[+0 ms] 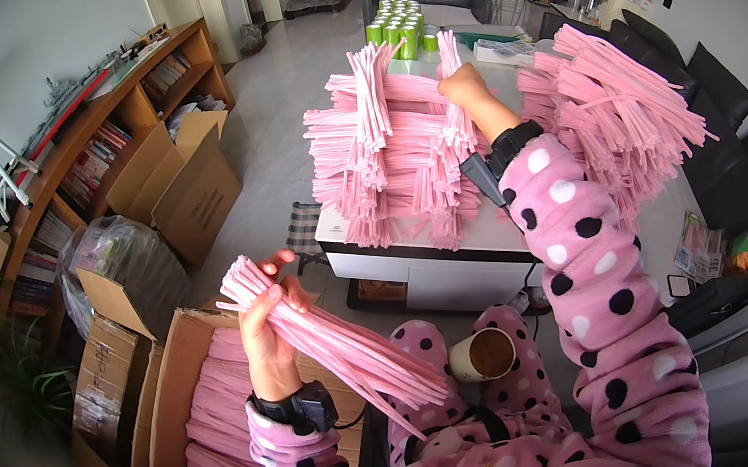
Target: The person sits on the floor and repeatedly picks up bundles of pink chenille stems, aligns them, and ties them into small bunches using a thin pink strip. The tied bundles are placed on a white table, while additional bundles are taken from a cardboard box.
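Note:
A bundle of pink fuzzy stems [340,337] slants down over my lap, and my left hand [271,319] is closed round its upper end. On the white table, my right hand [465,88] grips an upright pink bundle [458,125] at the right side of a crosswise stack of pink bundles [390,110]. Another pile of pink bundles [616,116] lies to the right of my right forearm. A cardboard box [157,452] of pink stems stands at my lower left. Between my knees is a paper cup [482,355] with something brown inside.
Green cylindrical cans [398,23] stand behind the stack on the white table [378,255]. Open cardboard boxes [197,189] and a wooden bookshelf [129,119] are at the left. A black sofa [719,150] runs along the right; a plaid stool [305,227] stands left of the table.

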Demonstrator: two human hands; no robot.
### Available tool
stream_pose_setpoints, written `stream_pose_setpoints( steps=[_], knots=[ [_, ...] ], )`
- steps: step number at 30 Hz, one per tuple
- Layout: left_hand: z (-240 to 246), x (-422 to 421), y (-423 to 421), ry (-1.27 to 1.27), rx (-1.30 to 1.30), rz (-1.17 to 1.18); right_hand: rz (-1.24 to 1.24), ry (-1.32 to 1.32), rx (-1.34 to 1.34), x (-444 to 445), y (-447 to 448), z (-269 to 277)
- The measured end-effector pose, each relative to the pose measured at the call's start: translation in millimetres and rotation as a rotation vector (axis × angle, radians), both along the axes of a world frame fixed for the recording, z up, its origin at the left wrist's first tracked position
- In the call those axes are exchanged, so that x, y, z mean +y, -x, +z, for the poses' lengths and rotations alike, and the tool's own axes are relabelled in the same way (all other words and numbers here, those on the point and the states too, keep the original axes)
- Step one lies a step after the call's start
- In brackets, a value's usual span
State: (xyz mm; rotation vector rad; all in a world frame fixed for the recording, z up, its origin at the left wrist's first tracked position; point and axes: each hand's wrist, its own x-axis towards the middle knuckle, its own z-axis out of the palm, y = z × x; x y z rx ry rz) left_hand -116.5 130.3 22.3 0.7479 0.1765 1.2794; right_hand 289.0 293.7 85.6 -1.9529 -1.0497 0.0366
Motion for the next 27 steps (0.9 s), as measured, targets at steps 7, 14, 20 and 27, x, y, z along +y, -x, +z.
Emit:
stream_pose_setpoints(
  steps=[7,14,20,27],
  knots=[
    [-3.3,0.7,-2.7,0.003,-0.009,-0.025,0.041,0.363,-0.138,-31.7,45.0,19.5],
    [-5.5,1.6,-5.6,0.018,-0.004,-0.033,0.075,0.336,-0.186,-37.4,43.5,24.5],
    [3.0,-2.0,-20.1,-0.011,0.025,-0.062,0.083,-0.126,-0.327,-96.8,46.4,34.4],
    [31.5,-27.7,-69.6,0.002,0.148,-0.164,1.133,-0.151,0.086,-264.8,142.2,-27.8]
  ],
)
